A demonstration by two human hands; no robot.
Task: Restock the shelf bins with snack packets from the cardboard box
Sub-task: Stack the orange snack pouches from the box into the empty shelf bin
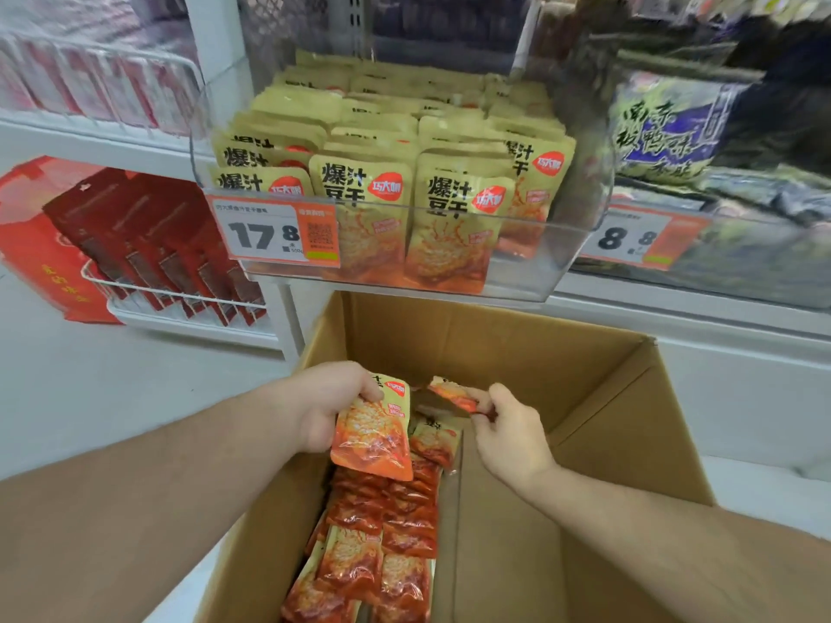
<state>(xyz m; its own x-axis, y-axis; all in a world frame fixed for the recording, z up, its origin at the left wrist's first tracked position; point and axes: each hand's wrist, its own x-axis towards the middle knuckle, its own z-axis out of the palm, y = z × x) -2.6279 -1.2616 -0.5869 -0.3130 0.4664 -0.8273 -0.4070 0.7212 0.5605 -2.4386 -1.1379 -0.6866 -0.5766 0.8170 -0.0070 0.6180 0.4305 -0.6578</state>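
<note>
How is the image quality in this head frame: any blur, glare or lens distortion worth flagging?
Head view: the middle is sharp, with print legible on the packets in the clear bin and its price tag; the dark packets at right and the red packs at upper left are smeared; the wide lens bows the shelf edges; lighting is even, with faint reflections on the bin's front wall; both hands are sharp.

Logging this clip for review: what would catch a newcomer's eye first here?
The clear bin at top centre, packed with yellow snack packets behind a price tag. Below it, the left hand and right hand each hold a packet over the open cardboard box.
</note>
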